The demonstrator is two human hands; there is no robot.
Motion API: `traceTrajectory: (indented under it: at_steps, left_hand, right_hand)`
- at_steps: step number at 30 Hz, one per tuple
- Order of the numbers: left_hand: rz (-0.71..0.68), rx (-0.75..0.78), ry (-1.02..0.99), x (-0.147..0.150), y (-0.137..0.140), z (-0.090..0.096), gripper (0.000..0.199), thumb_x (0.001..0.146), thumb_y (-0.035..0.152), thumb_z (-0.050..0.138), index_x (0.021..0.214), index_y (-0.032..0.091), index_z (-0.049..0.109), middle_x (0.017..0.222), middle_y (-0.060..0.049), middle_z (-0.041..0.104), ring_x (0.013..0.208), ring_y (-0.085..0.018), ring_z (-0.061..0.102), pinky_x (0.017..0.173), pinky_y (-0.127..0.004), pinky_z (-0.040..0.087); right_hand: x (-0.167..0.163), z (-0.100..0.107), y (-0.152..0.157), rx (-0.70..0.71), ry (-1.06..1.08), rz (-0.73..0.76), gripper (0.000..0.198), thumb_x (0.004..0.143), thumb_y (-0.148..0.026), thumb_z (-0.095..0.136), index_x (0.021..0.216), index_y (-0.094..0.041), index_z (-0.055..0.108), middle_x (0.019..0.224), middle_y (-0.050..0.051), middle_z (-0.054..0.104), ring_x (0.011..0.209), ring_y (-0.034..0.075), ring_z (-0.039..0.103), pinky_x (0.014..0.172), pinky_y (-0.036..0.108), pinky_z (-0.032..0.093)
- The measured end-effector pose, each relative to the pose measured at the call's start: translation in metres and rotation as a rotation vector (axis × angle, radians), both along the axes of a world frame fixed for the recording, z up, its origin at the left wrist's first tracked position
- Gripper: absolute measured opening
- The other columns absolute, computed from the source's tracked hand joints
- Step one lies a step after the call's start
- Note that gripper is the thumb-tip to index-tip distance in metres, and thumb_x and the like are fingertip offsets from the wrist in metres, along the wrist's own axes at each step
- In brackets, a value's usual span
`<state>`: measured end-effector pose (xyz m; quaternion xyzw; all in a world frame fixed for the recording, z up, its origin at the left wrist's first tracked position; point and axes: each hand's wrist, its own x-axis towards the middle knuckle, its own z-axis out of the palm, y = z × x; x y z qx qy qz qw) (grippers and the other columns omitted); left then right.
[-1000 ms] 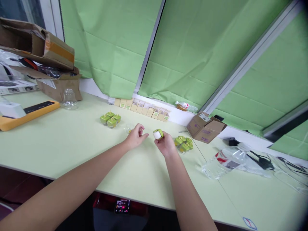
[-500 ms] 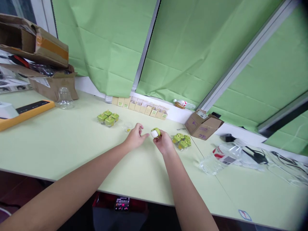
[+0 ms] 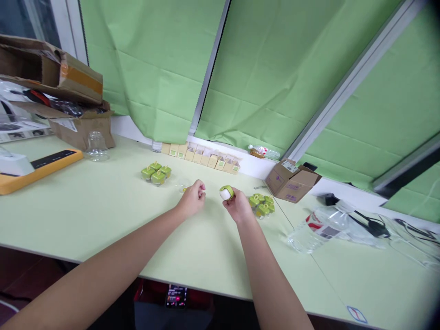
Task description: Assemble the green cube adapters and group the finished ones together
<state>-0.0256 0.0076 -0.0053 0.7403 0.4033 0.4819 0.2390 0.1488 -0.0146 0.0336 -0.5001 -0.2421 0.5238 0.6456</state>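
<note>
One green-white item sits, seemingly pinched, in the right hand.

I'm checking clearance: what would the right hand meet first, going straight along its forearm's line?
The right hand, its held item leading, would probably meet the row of boxes near the row's right end. The hand's height is unclear, so it might pass above them.

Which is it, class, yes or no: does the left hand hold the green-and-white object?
No, the right hand holds the green-and-white object.
</note>
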Motion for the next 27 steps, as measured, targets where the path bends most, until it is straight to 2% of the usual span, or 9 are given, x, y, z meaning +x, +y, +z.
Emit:
traceTrajectory:
  at_steps: [1, 3, 5, 8, 11, 14, 19, 24, 27]
  left_hand:
    - [-0.005, 0.063, 0.035, -0.005, 0.0, 0.005, 0.014, 0.082, 0.017, 0.05, 0.096, 0.022, 0.047, 0.072, 0.002, 0.049, 0.066, -0.015, 0.05, 0.068, -0.029, 0.042]
    - [0.084, 0.197, 0.101, -0.016, 0.001, 0.014, 0.019, 0.082, 0.022, 0.053, 0.101, 0.021, 0.05, 0.091, -0.005, 0.056, 0.089, -0.021, 0.054, 0.084, -0.035, 0.043]
    - [0.189, 0.247, 0.165, -0.026, 0.006, 0.019, 0.031, 0.079, 0.028, 0.061, 0.108, 0.02, 0.052, 0.113, -0.011, 0.054, 0.112, -0.029, 0.047, 0.1, -0.043, 0.037]
    - [0.224, 0.108, 0.303, -0.038, 0.018, 0.014, 0.046, 0.073, 0.031, 0.067, 0.115, 0.018, 0.054, 0.122, -0.014, 0.052, 0.118, -0.034, 0.044, 0.103, -0.047, 0.035]
    - [0.215, 0.004, 0.364, -0.043, 0.026, 0.002, 0.054, 0.069, 0.019, 0.064, 0.121, 0.017, 0.052, 0.121, -0.015, 0.055, 0.118, -0.035, 0.047, 0.101, -0.047, 0.038]
    - [0.113, 0.013, 0.34, -0.04, 0.027, -0.006, 0.053, 0.07, 0.01, 0.058, 0.123, 0.017, 0.053, 0.122, -0.015, 0.057, 0.12, -0.032, 0.049, 0.101, -0.044, 0.04]
    - [-0.133, -0.031, 0.247, -0.03, 0.016, -0.006, 0.06, 0.072, 0.01, 0.06, 0.13, 0.023, 0.051, 0.126, -0.01, 0.059, 0.114, -0.026, 0.057, 0.098, -0.039, 0.046]
    - [-0.245, 0.069, 0.302, -0.021, 0.002, -0.003, 0.059, 0.077, 0.006, 0.052, 0.133, 0.026, 0.051, 0.135, -0.007, 0.056, 0.126, -0.025, 0.05, 0.107, -0.042, 0.04]
    - [-0.313, 0.109, 0.332, -0.016, -0.009, 0.001, 0.052, 0.081, 0.012, 0.054, 0.131, 0.024, 0.052, 0.135, -0.009, 0.055, 0.126, -0.026, 0.049, 0.106, -0.042, 0.041]
  right_hand:
    - [0.002, -0.002, 0.001, -0.01, -0.026, -0.027, 0.009, 0.067, -0.024, 0.064, 0.075, -0.021, 0.061, 0.067, 0.0, 0.066, 0.056, 0.014, 0.056, 0.042, 0.024, 0.036]
    - [0.004, -0.006, 0.003, -0.014, -0.108, -0.077, 0.011, 0.067, -0.028, 0.066, 0.074, -0.021, 0.061, 0.066, 0.001, 0.066, 0.056, 0.015, 0.056, 0.045, 0.025, 0.039]
    - [0.005, -0.008, 0.004, 0.002, -0.232, -0.12, 0.016, 0.066, -0.033, 0.069, 0.073, -0.021, 0.061, 0.067, 0.002, 0.066, 0.058, 0.016, 0.057, 0.048, 0.026, 0.042]
    - [0.003, -0.007, 0.002, 0.069, -0.508, -0.149, 0.022, 0.067, -0.04, 0.07, 0.068, -0.019, 0.063, 0.067, 0.002, 0.067, 0.06, 0.016, 0.057, 0.054, 0.027, 0.043]
    - [-0.002, -0.006, 0.0, 0.17, -0.751, -0.149, 0.025, 0.07, -0.044, 0.068, 0.069, -0.019, 0.064, 0.07, 0.003, 0.068, 0.063, 0.016, 0.059, 0.06, 0.028, 0.044]
    - [-0.006, -0.006, -0.002, 0.239, -0.837, -0.109, 0.025, 0.074, -0.044, 0.065, 0.074, -0.019, 0.065, 0.073, 0.004, 0.069, 0.065, 0.017, 0.061, 0.063, 0.028, 0.045]
    - [-0.007, -0.009, -0.001, 0.309, -0.838, -0.088, 0.026, 0.076, -0.045, 0.065, 0.075, -0.019, 0.065, 0.073, 0.003, 0.068, 0.067, 0.017, 0.061, 0.065, 0.028, 0.046]
    - [-0.007, -0.01, -0.001, 0.327, -0.844, -0.105, 0.025, 0.075, -0.045, 0.066, 0.074, -0.02, 0.065, 0.073, 0.003, 0.068, 0.068, 0.017, 0.06, 0.066, 0.029, 0.046]
    - [-0.008, -0.008, -0.002, 0.335, -0.847, -0.119, 0.025, 0.075, -0.045, 0.067, 0.072, -0.021, 0.065, 0.072, 0.003, 0.068, 0.067, 0.018, 0.059, 0.066, 0.029, 0.045]
